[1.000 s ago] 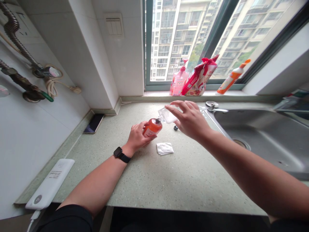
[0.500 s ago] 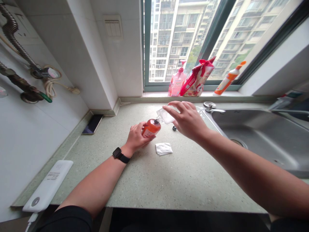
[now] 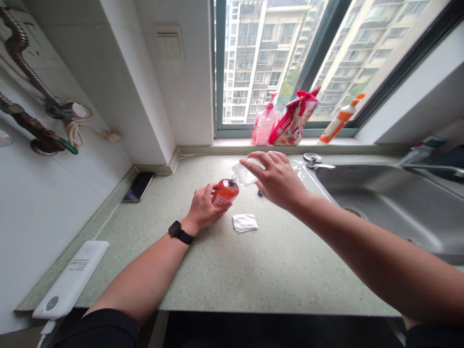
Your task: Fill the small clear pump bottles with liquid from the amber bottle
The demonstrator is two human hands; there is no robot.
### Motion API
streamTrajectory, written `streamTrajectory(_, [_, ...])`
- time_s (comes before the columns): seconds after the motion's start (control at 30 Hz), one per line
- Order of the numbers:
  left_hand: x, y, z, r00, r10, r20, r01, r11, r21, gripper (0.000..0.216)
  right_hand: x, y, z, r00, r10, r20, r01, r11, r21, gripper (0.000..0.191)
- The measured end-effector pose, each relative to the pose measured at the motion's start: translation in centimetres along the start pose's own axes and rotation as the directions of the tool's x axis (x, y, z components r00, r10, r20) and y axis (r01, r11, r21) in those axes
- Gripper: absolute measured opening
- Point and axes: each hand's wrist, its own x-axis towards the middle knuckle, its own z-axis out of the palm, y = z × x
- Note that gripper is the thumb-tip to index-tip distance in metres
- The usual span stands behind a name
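My left hand (image 3: 206,207) is wrapped round an orange bottle (image 3: 225,192) with a pale label and a dark opening at the top; it stands on the counter, tilted slightly. In my right hand (image 3: 272,173) is a clear bottle (image 3: 246,175) with whitish contents, tipped so its neck meets the orange bottle's mouth. Whether liquid is flowing I cannot make out. Partly hidden beneath my right hand lies a small black cap (image 3: 260,193). A folded white tissue (image 3: 245,223) rests in front of the bottles.
A steel sink (image 3: 391,193) is at the right. On the windowsill stand a pink pump bottle (image 3: 264,124), a red bag (image 3: 295,118) and an orange-white bottle (image 3: 337,124). A phone (image 3: 138,187) and a white power bank (image 3: 72,278) lie on the left.
Both hands and bottles keep nearly the same pose. The whole view has shifted slightly, and my right hand now covers more of the black cap.
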Motion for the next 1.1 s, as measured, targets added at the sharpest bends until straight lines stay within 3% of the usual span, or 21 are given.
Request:
streamTrajectory(0.3, [0.0, 0.1, -0.1, 1.000, -0.003, 0.002, 0.003, 1.000, -0.008, 0.061, 0.4, -0.2, 0.0, 1.000, -0.005, -0.003, 0.005, 1.000, -0.018, 0.054])
streamTrajectory(0.7, [-0.1, -0.3, 0.2, 1.000, -0.006, 0.001, 0.006, 0.999, -0.032, 0.063, 0.7, 0.0, -0.1, 1.000, -0.025, 0.006, 0.026, 0.999, -0.024, 0.065])
streamTrajectory(1.1, [0.0, -0.3, 0.1, 1.000, -0.015, 0.003, 0.015, 1.000, -0.013, 0.064, 1.2, -0.1, -0.4, 0.999, -0.032, 0.026, 0.033, 0.998, -0.059, 0.058])
